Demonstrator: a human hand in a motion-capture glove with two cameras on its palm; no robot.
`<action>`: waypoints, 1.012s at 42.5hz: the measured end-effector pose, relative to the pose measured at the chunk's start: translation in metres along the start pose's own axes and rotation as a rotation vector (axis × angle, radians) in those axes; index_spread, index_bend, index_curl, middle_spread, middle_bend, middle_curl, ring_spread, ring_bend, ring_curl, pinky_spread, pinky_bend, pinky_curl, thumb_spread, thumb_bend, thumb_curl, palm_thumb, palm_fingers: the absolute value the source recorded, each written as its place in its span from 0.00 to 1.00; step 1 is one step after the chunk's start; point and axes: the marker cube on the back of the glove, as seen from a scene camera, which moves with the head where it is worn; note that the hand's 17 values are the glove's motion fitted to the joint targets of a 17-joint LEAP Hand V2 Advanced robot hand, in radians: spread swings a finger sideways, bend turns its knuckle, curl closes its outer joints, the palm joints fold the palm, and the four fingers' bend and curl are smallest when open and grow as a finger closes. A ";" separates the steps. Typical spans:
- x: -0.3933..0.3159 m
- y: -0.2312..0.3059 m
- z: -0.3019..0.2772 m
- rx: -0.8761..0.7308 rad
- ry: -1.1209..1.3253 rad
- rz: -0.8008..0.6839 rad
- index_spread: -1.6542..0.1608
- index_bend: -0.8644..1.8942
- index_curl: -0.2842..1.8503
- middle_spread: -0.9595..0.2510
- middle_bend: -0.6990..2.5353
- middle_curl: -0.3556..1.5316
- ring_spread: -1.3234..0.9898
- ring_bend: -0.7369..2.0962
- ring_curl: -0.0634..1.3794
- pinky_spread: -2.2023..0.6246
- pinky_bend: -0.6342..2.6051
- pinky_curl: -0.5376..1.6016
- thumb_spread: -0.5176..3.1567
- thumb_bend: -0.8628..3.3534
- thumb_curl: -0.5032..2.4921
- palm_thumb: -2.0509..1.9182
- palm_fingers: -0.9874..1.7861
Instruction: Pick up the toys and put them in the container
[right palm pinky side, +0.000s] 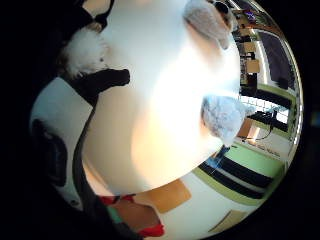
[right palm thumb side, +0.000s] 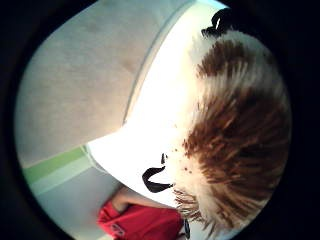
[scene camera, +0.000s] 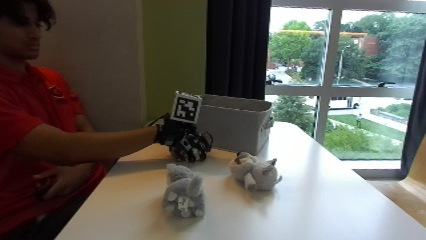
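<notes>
My gloved right hand (scene camera: 188, 144) hovers low over the white table (scene camera: 319, 200), just in front of the grey fabric container (scene camera: 236, 120). Its fingers curl round a fluffy brown and white plush toy (right palm thumb side: 235, 125), whose white fur (right palm pinky side: 82, 50) shows beside a black finger (right palm pinky side: 105, 80). In the outside view the hand hides that toy. Two grey plush toys lie on the table in front of the hand: one nearer the front edge (scene camera: 183, 192) (right palm pinky side: 220, 117), the other to its right (scene camera: 255, 172) (right palm pinky side: 207, 20).
The container stands at the table's far left corner, next to a dark curtain (scene camera: 236, 45) and a window. The person's bare left hand (scene camera: 56, 182) rests in their lap. Bare tabletop stretches to the right of the toys.
</notes>
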 end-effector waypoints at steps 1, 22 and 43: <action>-0.003 0.001 -0.001 0.006 -0.030 -0.032 0.69 0.55 0.37 0.70 0.26 0.27 0.52 0.49 0.25 0.73 0.53 0.41 0.45 0.21 0.26 0.55 0.48; -0.009 -0.016 -0.010 0.282 -0.183 0.002 0.70 0.43 0.38 0.50 0.36 0.36 0.40 0.56 0.30 0.64 0.54 0.42 0.41 0.23 0.34 0.64 0.70; 0.014 -0.015 -0.025 0.352 -0.218 0.007 0.69 0.45 0.46 0.44 0.43 0.44 0.40 0.65 0.37 0.62 0.49 0.42 0.34 0.20 0.39 0.64 0.80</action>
